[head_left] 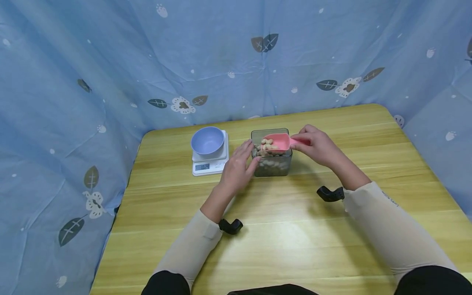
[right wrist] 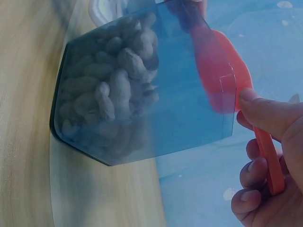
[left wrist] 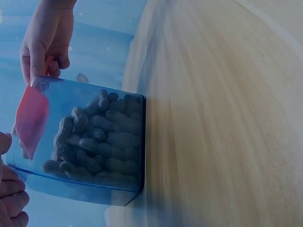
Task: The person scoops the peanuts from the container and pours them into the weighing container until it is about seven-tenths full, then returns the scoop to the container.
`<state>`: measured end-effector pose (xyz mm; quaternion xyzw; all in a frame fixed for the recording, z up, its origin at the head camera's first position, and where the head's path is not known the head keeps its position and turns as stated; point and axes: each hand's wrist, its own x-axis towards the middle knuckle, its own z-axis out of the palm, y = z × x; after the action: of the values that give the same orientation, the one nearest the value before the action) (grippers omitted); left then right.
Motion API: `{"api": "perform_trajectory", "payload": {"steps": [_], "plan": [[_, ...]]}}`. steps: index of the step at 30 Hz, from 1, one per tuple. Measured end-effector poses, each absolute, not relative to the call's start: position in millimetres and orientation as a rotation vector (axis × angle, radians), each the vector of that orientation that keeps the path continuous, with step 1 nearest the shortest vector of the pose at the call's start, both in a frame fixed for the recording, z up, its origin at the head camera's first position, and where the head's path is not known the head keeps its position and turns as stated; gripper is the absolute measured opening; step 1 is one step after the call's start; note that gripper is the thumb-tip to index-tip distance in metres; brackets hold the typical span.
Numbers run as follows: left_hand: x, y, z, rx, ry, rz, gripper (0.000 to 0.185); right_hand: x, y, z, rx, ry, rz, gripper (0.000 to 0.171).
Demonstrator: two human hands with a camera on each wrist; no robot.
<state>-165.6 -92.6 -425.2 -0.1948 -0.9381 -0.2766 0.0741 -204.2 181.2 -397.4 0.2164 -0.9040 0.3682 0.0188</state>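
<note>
A pink scoop (head_left: 277, 142), loaded with peanuts (head_left: 268, 144), is held by its handle in the right hand (head_left: 318, 145), the grip closed around it with fingers curled, just above the open top of a clear square container (head_left: 271, 164) that is partly filled with more peanuts. The container's left wall is touched by the straight, relaxed fingers of the left hand (head_left: 237, 166), so it is steadied on the counter (head_left: 295, 229). To its left, a lavender bowl (head_left: 207, 140) is seen on a small white scale (head_left: 208, 166). The scooping step is judged complete; a level carry leftward over the rim to the bowl is called for, with a slow tilt to avoid spilling.
</note>
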Motion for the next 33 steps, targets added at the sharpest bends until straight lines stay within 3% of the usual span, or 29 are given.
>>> {"api": "perform_trajectory", "payload": {"steps": [14,26,33], "plan": [[-171.4,-111.0,-424.0,-0.578,-2.764,-0.860,0.063,-210.3,170.4,-387.2,0.631,-2.811,1.161,0.036],[-193.6,-212.9,-435.2,-0.027,-2.736,-0.921,0.075,-215.3,152.2,-380.0,0.654,-2.776,1.189,0.036],[-197.4,-232.7,-447.5,0.082,-2.806,-1.007,0.075,-224.1,121.5,-369.8,0.702,-2.767,1.204,0.036]]}}
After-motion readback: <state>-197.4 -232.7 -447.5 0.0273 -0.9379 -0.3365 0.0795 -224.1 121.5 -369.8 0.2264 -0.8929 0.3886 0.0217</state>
